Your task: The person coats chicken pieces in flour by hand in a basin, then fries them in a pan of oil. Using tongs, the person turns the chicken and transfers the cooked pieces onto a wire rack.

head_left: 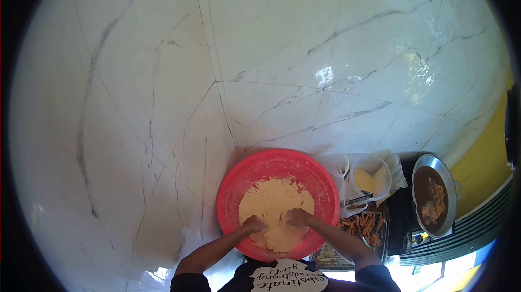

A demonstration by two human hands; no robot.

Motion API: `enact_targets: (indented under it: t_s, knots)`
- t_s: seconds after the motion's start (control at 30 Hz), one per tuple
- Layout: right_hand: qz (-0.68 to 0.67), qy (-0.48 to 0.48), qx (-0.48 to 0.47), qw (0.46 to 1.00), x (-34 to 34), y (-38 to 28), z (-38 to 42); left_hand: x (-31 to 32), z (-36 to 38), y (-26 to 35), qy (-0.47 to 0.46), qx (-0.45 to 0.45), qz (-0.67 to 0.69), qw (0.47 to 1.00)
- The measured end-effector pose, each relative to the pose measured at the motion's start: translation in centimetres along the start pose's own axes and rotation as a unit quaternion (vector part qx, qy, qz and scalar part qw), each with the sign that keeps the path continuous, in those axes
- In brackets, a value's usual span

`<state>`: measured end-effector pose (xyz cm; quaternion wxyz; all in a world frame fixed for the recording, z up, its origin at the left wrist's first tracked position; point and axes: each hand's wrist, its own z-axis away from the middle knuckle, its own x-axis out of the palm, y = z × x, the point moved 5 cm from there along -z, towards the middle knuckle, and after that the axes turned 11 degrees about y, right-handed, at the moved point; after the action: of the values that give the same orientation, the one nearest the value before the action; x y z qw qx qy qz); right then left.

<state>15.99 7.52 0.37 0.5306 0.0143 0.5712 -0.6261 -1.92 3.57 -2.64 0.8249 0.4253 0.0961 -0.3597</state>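
Observation:
A wide red basin [223, 205] holds a broad bed of pale yellowish flour [277, 197]. My left hand [254, 223] is in the flour on the left side, its fingers partly buried and dusted. Across from it, my right hand [297, 217] presses into the flour on the right, with the fingertips also covered. A gap of flour lies between the two hands. Whether either hand grips anything under the flour cannot be seen.
Right of the basin stand a clear plastic tub [372, 178] with pale contents and a tray of fried pieces [364, 227]. Tongs [358, 201] lie between them. Farther right, a metal pan [453, 194] holds brown oil with food in it. White marbled tiles [163, 102] rise behind.

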Motion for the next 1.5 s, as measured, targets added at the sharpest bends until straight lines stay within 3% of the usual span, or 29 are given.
enact_targets:
  t_s: [0.03,0.07,0.1,0.13,0.17,0.23,0.3,0.37,0.4,0.47,0.5,0.53,0.7,0.77,0.83,0.87,0.9,0.97,1.03,1.07,1.1,1.13,1.17,1.23,1.27,1.3,1.37,1.43,1.5]
  knots:
    - [0.104,-0.013,0.087,0.991,0.4,1.1,-0.4,-1.2,0.8,0.2,0.107,-0.099,-0.085,0.986]
    - [0.207,-0.026,0.172,0.963,0.3,2.1,-0.6,0.3,-0.4,-0.3,0.109,-0.097,-0.085,0.986]
    - [0.204,-0.026,0.173,0.963,0.5,1.0,-0.5,3.0,-1.9,-2.2,0.115,-0.119,0.068,0.984]
    - [0.127,-0.055,0.21,0.968,0.3,-0.5,0.0,4.9,-3.0,-2.9,0.119,-0.136,0.22,0.959]
    - [0.049,-0.084,0.245,0.965,0.5,-1.3,0.5,5.8,-3.6,-2.3,0.119,-0.137,0.219,0.959]
    - [0.019,-0.122,0.229,0.966,3.1,1.0,-1.3,8.2,-3.9,-1.8,0.064,-0.214,0.382,0.897]
    - [-0.006,-0.157,0.212,0.965,5.3,3.2,-2.3,7.1,-2.7,-0.3,0.111,-0.184,0.359,0.908]
    - [-0.186,-0.057,0.289,0.937,5.5,4.8,-2.5,5.7,-1.6,0.7,0.16,-0.154,0.336,0.915]
    - [-0.185,-0.059,0.288,0.938,4.8,4.5,-1.8,5.0,-1.3,0.9,0.173,-0.122,0.325,0.922]
    - [-0.329,-0.041,0.156,0.93,1.1,0.2,0.4,3.7,-0.1,1.7,0.184,-0.09,0.315,0.927]
    - [-0.33,-0.043,0.158,0.93,0.3,-0.1,0.9,2.3,1.1,3.0,0.192,-0.02,0.304,0.933]
    - [-0.268,-0.036,0.134,0.953,-0.6,-0.3,1.2,1.4,1.8,3.7,0.2,0.051,0.292,0.934]
    - [-0.125,0.029,0.023,0.991,-0.2,-1.1,2.1,1.6,3.1,3.3,0.09,0.096,0.316,0.939]
    - [-0.091,0.023,-0.077,0.993,0.6,-1.7,2.0,1.6,3.4,3.1,0.047,0.107,0.301,0.946]
    - [-0.015,-0.023,-0.062,0.998,-0.5,-2.8,1.8,2.7,3.1,3.1,-0.096,0.121,0.278,0.948]
    - [0.06,-0.069,-0.046,0.995,-0.5,-2.9,1.9,2.5,2.3,2.9,-0.097,0.12,0.279,0.948]
    - [0.059,-0.07,-0.045,0.995,0.0,-2.0,1.2,2.0,0.7,2.6,-0.072,0.123,0.211,0.967]
    - [-0.035,0.118,-0.008,0.992,-0.1,0.7,-1.6,1.7,-1.3,2.3,-0.049,0.123,0.14,0.981]
    - [0.044,0.087,0.044,0.994,0.8,1.1,-2.3,-0.2,-3.4,1.1,0.235,-0.024,-0.047,0.97]
    - [0.125,0.054,0.093,0.986,1.2,1.4,-2.6,0.6,-4.1,0.4,0.235,-0.024,-0.047,0.971]
    - [0.126,0.054,0.092,0.986,0.7,0.4,-2.4,2.2,-5.1,-1.0,0.209,-0.009,-0.087,0.974]
    - [0.138,-0.026,0.055,0.989,0.8,-1.6,-1.4,2.9,-5.2,-1.2,0.182,0.006,-0.126,0.975]
    - [0.149,-0.106,0.018,0.983,1.2,-2.7,-0.8,3.1,-5.6,-1.4,0.183,0.007,-0.126,0.975]
    - [0.098,-0.163,0.021,0.982,3.8,0.2,-1.8,5.6,-4.5,-1.2,-0.012,0.006,0.015,1.0]
    - [0.05,-0.214,0.022,0.975,5.2,2.1,-2.5,5.0,-3.6,-0.6,-0.009,0.007,0.014,1.0]
    - [0.052,-0.212,0.019,0.976,5.8,3.9,-3.2,4.5,-2.5,0.1,-0.034,-0.008,0.075,0.997]
    - [0.036,-0.128,-0.156,0.979,6.2,4.8,-3.7,4.4,-1.2,0.4,-0.06,-0.027,0.137,0.988]
    - [-0.031,-0.111,-0.098,0.989,2.4,0.1,-0.4,3.9,-0.3,1.7,-0.018,0.111,0.323,0.94]
    - [-0.096,-0.091,-0.039,0.99,-0.2,-3.3,2.4,2.8,2.0,3.3,-0.015,0.136,0.231,0.963]
